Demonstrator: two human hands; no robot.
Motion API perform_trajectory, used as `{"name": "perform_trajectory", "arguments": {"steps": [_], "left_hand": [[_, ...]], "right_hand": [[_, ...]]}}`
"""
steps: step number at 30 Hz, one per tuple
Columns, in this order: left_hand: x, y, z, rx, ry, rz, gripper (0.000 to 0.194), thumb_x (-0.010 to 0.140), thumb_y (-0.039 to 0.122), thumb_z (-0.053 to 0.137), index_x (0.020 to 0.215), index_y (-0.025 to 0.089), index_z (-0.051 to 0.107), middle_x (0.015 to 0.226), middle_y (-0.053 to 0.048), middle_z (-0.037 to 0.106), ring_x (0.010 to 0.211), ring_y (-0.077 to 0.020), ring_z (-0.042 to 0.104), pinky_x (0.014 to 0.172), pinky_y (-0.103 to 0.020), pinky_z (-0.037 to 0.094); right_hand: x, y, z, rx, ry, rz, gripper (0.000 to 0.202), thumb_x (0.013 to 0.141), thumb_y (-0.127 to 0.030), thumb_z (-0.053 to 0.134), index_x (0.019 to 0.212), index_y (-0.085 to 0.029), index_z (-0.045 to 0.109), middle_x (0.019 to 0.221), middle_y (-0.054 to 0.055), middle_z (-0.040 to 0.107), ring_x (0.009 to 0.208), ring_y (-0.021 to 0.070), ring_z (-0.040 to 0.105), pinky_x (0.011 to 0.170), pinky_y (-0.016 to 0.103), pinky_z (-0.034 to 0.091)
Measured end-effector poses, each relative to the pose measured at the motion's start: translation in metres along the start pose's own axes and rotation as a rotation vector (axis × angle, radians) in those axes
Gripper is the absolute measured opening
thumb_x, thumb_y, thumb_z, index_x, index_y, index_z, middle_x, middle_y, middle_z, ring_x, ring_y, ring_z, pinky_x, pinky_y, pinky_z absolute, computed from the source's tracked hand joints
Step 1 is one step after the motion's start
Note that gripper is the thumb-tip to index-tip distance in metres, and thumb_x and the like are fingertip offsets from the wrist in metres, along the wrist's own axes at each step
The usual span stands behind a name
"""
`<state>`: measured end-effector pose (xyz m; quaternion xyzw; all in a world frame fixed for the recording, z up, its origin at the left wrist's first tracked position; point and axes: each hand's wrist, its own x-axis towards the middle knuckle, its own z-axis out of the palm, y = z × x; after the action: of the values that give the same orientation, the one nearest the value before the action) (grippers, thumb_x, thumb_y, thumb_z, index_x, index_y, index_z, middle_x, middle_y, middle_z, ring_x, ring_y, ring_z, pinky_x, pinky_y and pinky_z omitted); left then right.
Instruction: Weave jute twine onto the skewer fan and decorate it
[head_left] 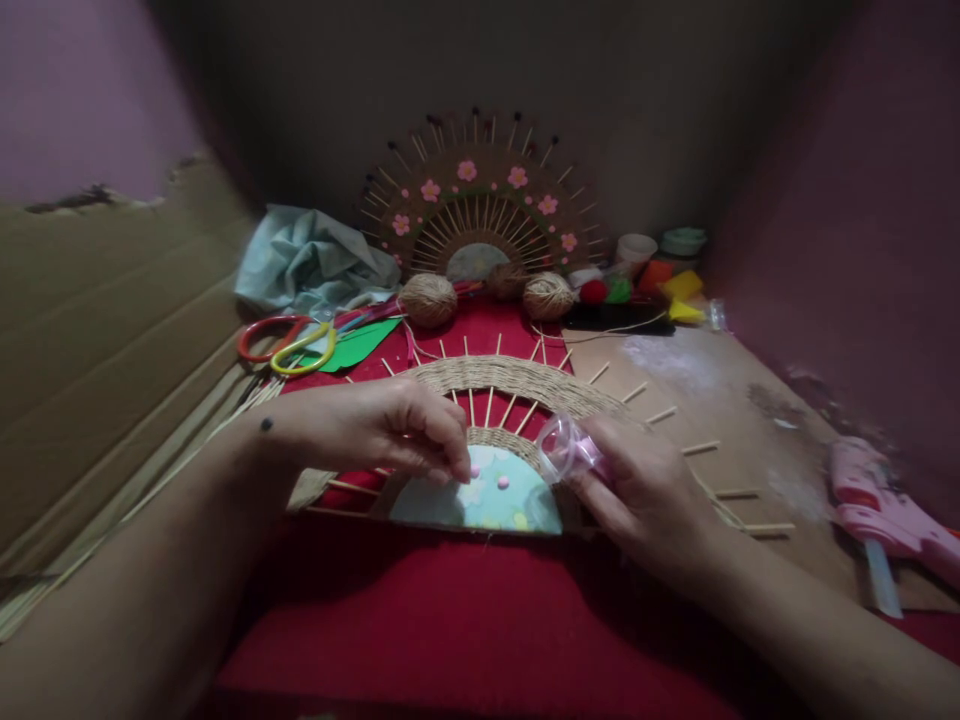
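Note:
A fan-shaped piece of thin sticks and woven twine (517, 375) lies flat in front of me. At its base is a light blue half-circle (450, 505) with small pink dots (503, 483) on it. My left hand (424, 430) is over the left part of the half-circle, thumb and fingertips pinched together beside one pink dot; whatever is between them is too small to make out. In my right hand (645, 490), over the fan's right side, is a small clear plastic packet (566, 448) with something pink showing in it.
A finished-looking fan with pink flowers (466, 170) stands at the back. Twine balls (427, 300), scissors (304, 350), green sheet (360, 345) and crumpled blue cloth (311, 255) lie before it. A pink glue gun (874, 500) rests right on brown board (750, 400). Red cloth (420, 620) covers the front.

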<state>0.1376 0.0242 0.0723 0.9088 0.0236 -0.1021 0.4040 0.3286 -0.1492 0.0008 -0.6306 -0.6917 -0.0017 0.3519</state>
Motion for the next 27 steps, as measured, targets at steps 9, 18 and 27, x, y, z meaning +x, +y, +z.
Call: {"name": "perform_trajectory", "arguments": {"steps": [9,18,27], "left_hand": [[0.006,0.004,0.01,0.252,-0.021,-0.297,0.003,0.074,0.018,0.064,0.075,0.016,0.062,0.069,0.002,0.057,0.06,-0.009,0.048,0.051,-0.018,0.032],[0.009,0.003,0.011,0.255,-0.027,-0.358,0.011,0.069,0.02,0.068,0.078,0.018,0.061,0.072,0.002,0.059,0.064,-0.0104,0.05,0.052,-0.019,0.031],[0.004,-0.001,0.007,0.239,-0.015,-0.292,0.018,0.086,0.027,0.051,0.084,0.02,0.067,0.078,0.0,0.064,0.071,-0.0117,0.055,0.06,-0.019,0.036]], "right_hand": [[0.001,-0.002,-0.001,-0.029,0.01,-0.017,0.015,0.085,-0.018,0.045,0.076,-0.015,0.058,0.063,0.002,0.053,0.055,0.0128,0.048,0.052,0.025,0.036],[0.001,-0.001,0.0,-0.047,0.03,-0.044,0.016,0.085,-0.018,0.046,0.075,-0.013,0.058,0.061,0.001,0.053,0.054,0.0121,0.047,0.051,0.025,0.035],[0.0,-0.001,-0.001,-0.043,0.029,-0.043,0.016,0.084,-0.017,0.045,0.072,-0.014,0.056,0.062,0.001,0.053,0.054,0.0117,0.046,0.051,0.025,0.036]]}}
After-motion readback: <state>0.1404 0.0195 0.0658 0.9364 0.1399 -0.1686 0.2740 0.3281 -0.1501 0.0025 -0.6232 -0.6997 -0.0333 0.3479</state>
